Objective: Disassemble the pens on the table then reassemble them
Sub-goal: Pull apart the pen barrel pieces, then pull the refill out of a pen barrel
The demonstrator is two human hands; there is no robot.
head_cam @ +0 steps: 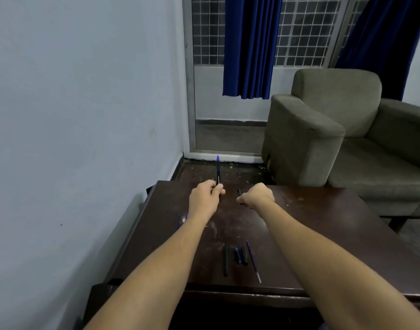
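Dark brown wood, scuffed and dusty, is carrying everything you are working on: this worktop (311, 225) is holding loose pen parts near its front edge, while you are reaching both arms out over its far half. Your left hand (205, 198) is closing its fingers (219, 192) around the lower end of a slim black pen with a blue cap (217, 171), and you are holding it upright, long axis pointing away from you, capped tip uppermost. Your right hand (257, 196) is curling into a fist just beside it, to the right, gripping a short dark piece (239, 192) whose end is poking up above the knuckles; what that piece is cannot be told. The two hands are sitting close but apart, so the coming move is probably turning on bringing the right hand leftward to the pen's shaft. Nearer you, a long black barrel (225, 260), two stubby dark blue and black caps (241, 255) and a thin blue refill (253, 260) are lying roughly parallel, pointing away. A pale mark is showing on the held pen's barrel, too small to read.
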